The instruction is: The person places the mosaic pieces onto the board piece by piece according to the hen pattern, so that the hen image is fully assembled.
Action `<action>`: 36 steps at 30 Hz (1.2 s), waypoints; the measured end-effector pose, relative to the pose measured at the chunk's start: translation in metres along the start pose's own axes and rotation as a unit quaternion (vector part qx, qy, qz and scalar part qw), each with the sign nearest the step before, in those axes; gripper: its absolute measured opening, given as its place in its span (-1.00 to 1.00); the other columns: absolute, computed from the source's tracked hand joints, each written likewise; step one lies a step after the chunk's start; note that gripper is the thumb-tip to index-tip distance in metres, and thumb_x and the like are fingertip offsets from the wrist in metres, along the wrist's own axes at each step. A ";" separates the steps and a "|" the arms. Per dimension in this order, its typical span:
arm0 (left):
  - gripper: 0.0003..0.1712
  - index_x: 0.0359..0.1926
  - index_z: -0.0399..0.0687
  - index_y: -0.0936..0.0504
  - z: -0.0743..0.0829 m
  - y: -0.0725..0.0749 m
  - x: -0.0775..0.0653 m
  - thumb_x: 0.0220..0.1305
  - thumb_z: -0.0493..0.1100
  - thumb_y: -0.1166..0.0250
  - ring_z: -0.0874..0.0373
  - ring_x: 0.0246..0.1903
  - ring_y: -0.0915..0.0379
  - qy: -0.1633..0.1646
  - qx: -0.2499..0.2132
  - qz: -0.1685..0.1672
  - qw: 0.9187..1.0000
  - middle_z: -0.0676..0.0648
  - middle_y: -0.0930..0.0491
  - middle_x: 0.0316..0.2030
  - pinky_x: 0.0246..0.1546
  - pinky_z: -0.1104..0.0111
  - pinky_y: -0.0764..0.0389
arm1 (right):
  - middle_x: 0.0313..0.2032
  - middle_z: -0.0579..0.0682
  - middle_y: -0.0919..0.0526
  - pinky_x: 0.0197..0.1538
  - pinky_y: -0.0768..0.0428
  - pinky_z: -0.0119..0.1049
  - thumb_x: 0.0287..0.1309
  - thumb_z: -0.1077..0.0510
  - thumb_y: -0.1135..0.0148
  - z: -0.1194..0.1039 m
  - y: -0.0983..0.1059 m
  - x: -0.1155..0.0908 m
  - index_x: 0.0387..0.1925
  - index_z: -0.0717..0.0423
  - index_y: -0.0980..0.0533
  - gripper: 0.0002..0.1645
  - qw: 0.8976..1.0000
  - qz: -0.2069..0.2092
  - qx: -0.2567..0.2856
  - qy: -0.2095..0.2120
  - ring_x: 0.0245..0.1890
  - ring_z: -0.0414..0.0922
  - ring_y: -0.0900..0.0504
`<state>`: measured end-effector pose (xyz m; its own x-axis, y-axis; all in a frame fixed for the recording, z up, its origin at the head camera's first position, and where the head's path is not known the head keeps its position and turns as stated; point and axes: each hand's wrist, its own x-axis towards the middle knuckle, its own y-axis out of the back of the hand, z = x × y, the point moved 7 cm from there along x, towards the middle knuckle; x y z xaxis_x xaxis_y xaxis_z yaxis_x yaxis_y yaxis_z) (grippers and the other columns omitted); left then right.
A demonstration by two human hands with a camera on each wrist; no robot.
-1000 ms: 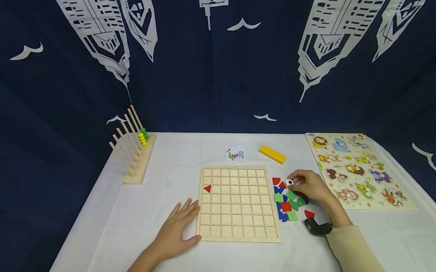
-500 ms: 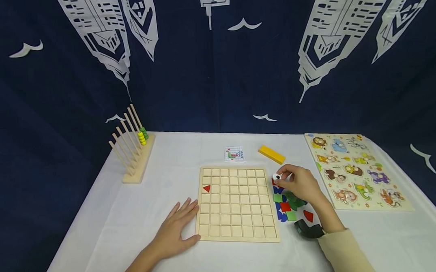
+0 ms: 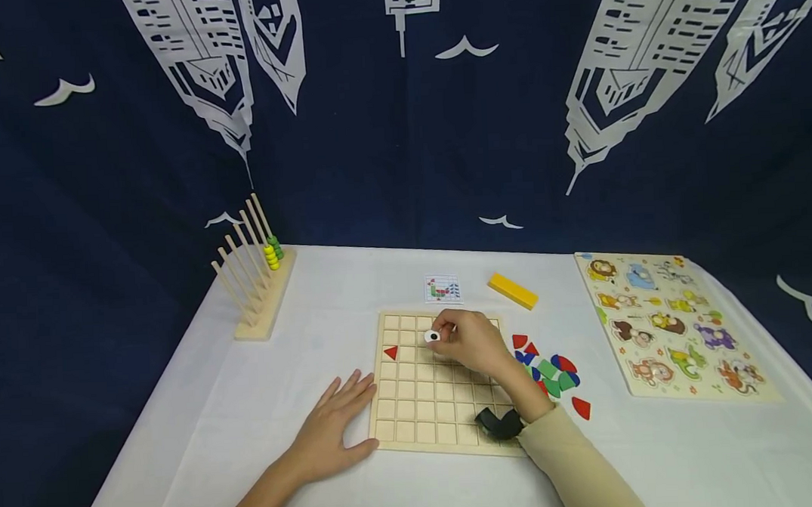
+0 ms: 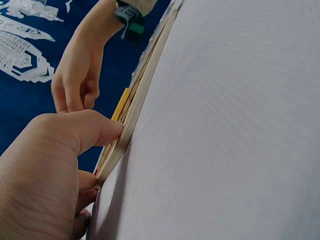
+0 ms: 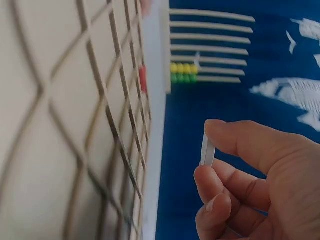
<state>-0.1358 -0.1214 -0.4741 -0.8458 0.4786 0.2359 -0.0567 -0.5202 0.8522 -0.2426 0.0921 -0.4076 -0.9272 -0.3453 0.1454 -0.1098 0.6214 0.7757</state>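
Over the upper part of the wooden grid board (image 3: 413,412), my right hand (image 3: 473,345) pinches a round white eye piece (image 3: 432,336) with a black dot. The right wrist view shows this white piece (image 5: 208,150) edge-on between thumb and fingertips, apart from the grid. My left hand (image 3: 333,429) lies on the cloth with fingers spread, fingertips and thumb at the board's left edge. In the left wrist view its thumb (image 4: 102,131) touches the board's side. A red triangle piece (image 3: 391,353) sits in a left-column square of the board.
Several red, green and blue pieces (image 3: 547,368) lie right of the board, partly behind the forearm. Behind it are a pattern card (image 3: 443,289) and a yellow block (image 3: 513,291). A peg abacus (image 3: 261,305) stands left; an animal puzzle board (image 3: 674,325) lies right.
My right hand has carried the white eye piece left from the loose pieces to over the grid board. The left hand stays at the board's edge.
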 end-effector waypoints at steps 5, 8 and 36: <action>-0.11 0.33 -0.19 -0.42 -0.001 -0.001 0.000 0.00 0.10 -0.41 0.02 0.47 -0.09 0.004 0.000 -0.004 1.000 -0.04 -0.29 0.43 0.46 0.05 0.01 | -0.60 -0.22 -0.50 -0.51 -0.38 -0.41 -0.05 0.06 -0.50 -0.014 -0.025 0.009 -0.42 0.01 -0.58 -0.77 1.000 -0.022 -0.019 0.006 -0.61 -0.29 -0.41; -0.11 0.34 -0.19 -0.42 0.000 -0.001 0.001 0.01 0.10 -0.41 0.02 0.47 -0.09 0.003 0.002 -0.004 1.000 -0.03 -0.28 0.43 0.47 0.07 0.03 | -0.63 -0.23 -0.49 -0.52 -0.36 -0.42 -0.05 0.06 -0.50 -0.017 -0.036 0.011 -0.42 0.02 -0.58 -0.77 0.999 -0.034 -0.024 0.008 -0.61 -0.29 -0.41; -0.10 0.35 -0.21 -0.39 0.002 0.000 0.002 0.02 0.09 -0.41 0.00 0.47 -0.08 0.004 -0.005 -0.008 1.000 -0.04 -0.27 0.43 0.48 0.11 0.07 | -0.60 -0.19 -0.53 -0.52 -0.39 -0.39 -0.06 0.16 -0.49 -0.008 -0.052 0.011 -0.33 0.07 -0.63 -0.79 0.999 -0.038 -0.026 -0.008 -0.58 -0.27 -0.43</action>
<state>-0.1365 -0.1192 -0.4722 -0.8493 0.4807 0.2183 -0.0750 -0.5193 0.8513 -0.2445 0.0502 -0.4410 -0.9227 -0.3781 0.0747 -0.1623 0.5569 0.8146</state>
